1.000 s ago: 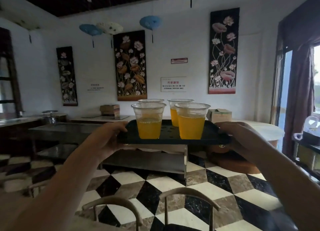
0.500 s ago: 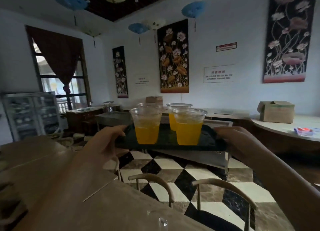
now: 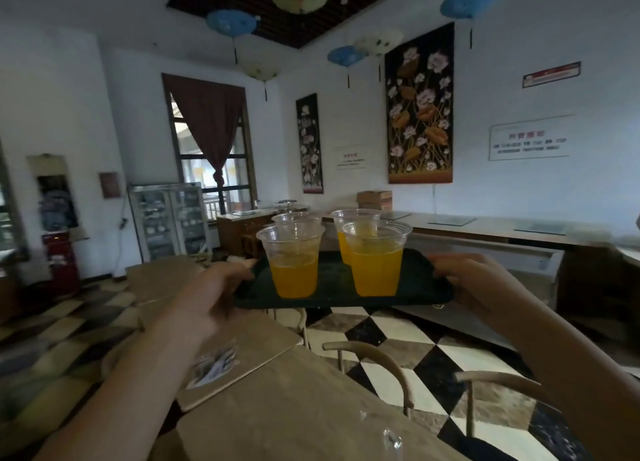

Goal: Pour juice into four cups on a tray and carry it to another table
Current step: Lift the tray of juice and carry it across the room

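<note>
The dark rectangular plastic tray (image 3: 332, 296) was held in the air above the wooden table (image 3: 294, 412). The left hand (image 3: 211, 294) gripped the tray's left edge, and the right hand (image 3: 474, 284) gripped its right edge. On the tray stood four clear plastic cups (image 3: 375, 258) of orange juice.

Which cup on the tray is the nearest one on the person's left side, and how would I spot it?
Find the dark tray held up by the left hand and right hand. Four clear cups stand on it; the front left cup is beside the left hand. Its juice sits lower than in the front right cup.
</note>
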`<state>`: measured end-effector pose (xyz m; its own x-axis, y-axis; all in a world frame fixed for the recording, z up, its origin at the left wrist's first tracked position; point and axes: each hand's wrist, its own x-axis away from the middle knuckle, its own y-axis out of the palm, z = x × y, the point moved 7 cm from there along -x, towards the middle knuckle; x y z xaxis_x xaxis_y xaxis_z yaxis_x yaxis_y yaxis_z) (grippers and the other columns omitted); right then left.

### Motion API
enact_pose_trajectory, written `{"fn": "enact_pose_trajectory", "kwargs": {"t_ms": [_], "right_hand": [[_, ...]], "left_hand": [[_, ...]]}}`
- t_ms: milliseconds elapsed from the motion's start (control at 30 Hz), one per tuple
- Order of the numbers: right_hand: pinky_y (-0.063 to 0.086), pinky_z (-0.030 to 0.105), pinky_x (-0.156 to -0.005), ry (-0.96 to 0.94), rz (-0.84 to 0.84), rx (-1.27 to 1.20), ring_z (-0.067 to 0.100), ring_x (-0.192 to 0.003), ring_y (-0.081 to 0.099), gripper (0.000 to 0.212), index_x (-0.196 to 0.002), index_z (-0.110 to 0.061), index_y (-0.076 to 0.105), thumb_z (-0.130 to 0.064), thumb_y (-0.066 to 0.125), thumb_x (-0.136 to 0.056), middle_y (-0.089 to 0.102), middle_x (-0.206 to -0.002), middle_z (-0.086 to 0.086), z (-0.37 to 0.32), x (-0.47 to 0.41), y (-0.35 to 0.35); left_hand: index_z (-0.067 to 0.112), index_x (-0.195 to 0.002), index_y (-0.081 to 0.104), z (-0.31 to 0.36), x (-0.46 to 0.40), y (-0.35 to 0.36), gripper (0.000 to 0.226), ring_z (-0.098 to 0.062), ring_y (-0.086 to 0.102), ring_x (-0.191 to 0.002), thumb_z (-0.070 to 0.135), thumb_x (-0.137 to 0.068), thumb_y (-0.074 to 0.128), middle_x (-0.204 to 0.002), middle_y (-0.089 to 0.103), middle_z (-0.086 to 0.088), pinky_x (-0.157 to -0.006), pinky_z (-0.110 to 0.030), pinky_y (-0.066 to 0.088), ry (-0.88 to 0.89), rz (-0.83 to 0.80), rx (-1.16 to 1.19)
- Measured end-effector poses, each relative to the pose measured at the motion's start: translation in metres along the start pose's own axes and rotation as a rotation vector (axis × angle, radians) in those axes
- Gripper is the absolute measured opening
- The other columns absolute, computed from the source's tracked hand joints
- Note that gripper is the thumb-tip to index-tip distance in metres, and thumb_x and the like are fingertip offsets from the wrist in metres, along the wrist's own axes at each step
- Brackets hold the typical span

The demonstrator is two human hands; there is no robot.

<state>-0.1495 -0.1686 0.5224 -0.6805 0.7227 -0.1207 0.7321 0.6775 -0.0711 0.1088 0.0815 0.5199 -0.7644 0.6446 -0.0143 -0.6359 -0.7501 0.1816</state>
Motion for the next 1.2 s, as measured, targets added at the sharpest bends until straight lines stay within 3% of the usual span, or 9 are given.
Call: {"fn": "enact_pose_trajectory", "kwargs": {"t_ms": [133, 267, 367, 500, 600, 800, 967, 1067, 1200], "right_hand": [[0.056, 0.024, -0.063, 0.017, -0.045, 0.031, 0.016, -0.075, 0.075, 0.019, -0.108, -0.01, 0.073, -0.003, 0.059, -0.098, 0.074, -0.103, 0.016, 0.0, -0.008, 0.041], [0.056, 0.033, -0.077, 0.018, -0.12, -0.012, 0.029, -0.094, 0.072, 0.02, -0.11, -0.005, 0.073, 0.0, 0.058, -0.097, 0.072, -0.108, 0.019, -0.003, -0.007, 0.089], [0.06, 0.042, -0.09, 0.012, -0.195, -0.014, 0.033, -0.101, 0.073, 0.024, -0.115, -0.004, 0.072, 0.0, 0.058, -0.096, 0.073, -0.111, 0.02, -0.007, -0.006, 0.132], [0.059, 0.033, -0.075, 0.016, -0.244, -0.012, 0.027, -0.099, 0.073, 0.028, -0.118, -0.006, 0.071, 0.002, 0.056, -0.096, 0.072, -0.113, 0.017, -0.014, -0.003, 0.188], [0.058, 0.034, -0.08, 0.001, -0.291, 0.018, 0.025, -0.1, 0.069, 0.026, -0.114, -0.006, 0.071, 0.003, 0.055, -0.096, 0.07, -0.114, 0.014, -0.024, 0.005, 0.234], [0.057, 0.022, -0.055, 0.016, -0.375, -0.019, 0.024, -0.096, 0.069, 0.029, -0.114, -0.003, 0.073, 0.006, 0.051, -0.096, 0.069, -0.116, 0.018, -0.037, 0.019, 0.323], [0.057, 0.03, -0.062, 0.032, -0.458, -0.082, 0.031, -0.098, 0.069, 0.031, -0.113, 0.0, 0.072, 0.009, 0.047, -0.096, 0.067, -0.117, 0.024, -0.041, 0.028, 0.396], [0.058, 0.036, -0.069, 0.04, -0.508, -0.115, 0.033, -0.097, 0.069, 0.031, -0.112, 0.001, 0.074, 0.009, 0.048, -0.095, 0.069, -0.115, 0.026, -0.039, 0.031, 0.44], [0.054, 0.037, -0.07, 0.032, -0.543, -0.134, 0.03, -0.089, 0.065, 0.031, -0.116, 0.009, 0.07, 0.011, 0.048, -0.095, 0.067, -0.103, 0.024, -0.036, 0.036, 0.493]], "left_hand": [[0.008, -0.112, 0.071, 0.009, 0.014, -0.045, 0.031, -0.023, 0.076, -0.077, 0.0, -0.091, 0.051, -0.101, 0.079, -0.014, -0.057, -0.031, 0.061, 0.01, 0.122, 0.005], [0.008, -0.119, 0.069, 0.014, 0.033, -0.089, 0.029, -0.027, 0.071, -0.087, 0.008, -0.091, 0.06, -0.11, 0.072, -0.016, -0.052, -0.029, 0.059, 0.004, 0.209, 0.043], [0.008, -0.119, 0.067, 0.02, 0.05, -0.126, 0.028, -0.034, 0.069, -0.101, 0.017, -0.092, 0.067, -0.114, 0.07, -0.018, -0.074, -0.044, 0.061, 0.023, 0.244, 0.076], [0.009, -0.116, 0.069, 0.033, 0.076, -0.175, 0.022, -0.036, 0.065, -0.109, 0.014, -0.096, 0.062, -0.113, 0.067, -0.015, -0.087, -0.051, 0.055, 0.051, 0.303, 0.111], [0.006, -0.107, 0.071, 0.043, 0.095, -0.217, 0.019, -0.036, 0.063, -0.108, 0.008, -0.099, 0.054, -0.112, 0.066, -0.017, -0.101, -0.053, 0.048, 0.047, 0.361, 0.116], [0.006, -0.104, 0.071, 0.067, 0.136, -0.293, 0.024, -0.033, 0.066, -0.1, 0.001, -0.099, 0.047, -0.106, 0.069, -0.017, -0.099, -0.048, 0.049, 0.077, 0.426, 0.133], [0.009, -0.114, 0.071, 0.076, 0.163, -0.365, 0.031, -0.035, 0.066, -0.108, 0.001, -0.093, 0.049, -0.122, 0.066, -0.017, -0.082, -0.048, 0.058, 0.079, 0.502, 0.109], [0.007, -0.119, 0.07, 0.077, 0.176, -0.407, 0.036, -0.041, 0.062, -0.119, 0.002, -0.088, 0.052, -0.13, 0.064, -0.021, -0.102, -0.052, 0.049, 0.105, 0.54, 0.112], [0.005, -0.119, 0.071, 0.077, 0.192, -0.455, 0.038, -0.039, 0.064, -0.117, 0.001, -0.085, 0.055, -0.129, 0.066, -0.021, -0.091, -0.049, 0.055, 0.12, 0.619, 0.111]]}}
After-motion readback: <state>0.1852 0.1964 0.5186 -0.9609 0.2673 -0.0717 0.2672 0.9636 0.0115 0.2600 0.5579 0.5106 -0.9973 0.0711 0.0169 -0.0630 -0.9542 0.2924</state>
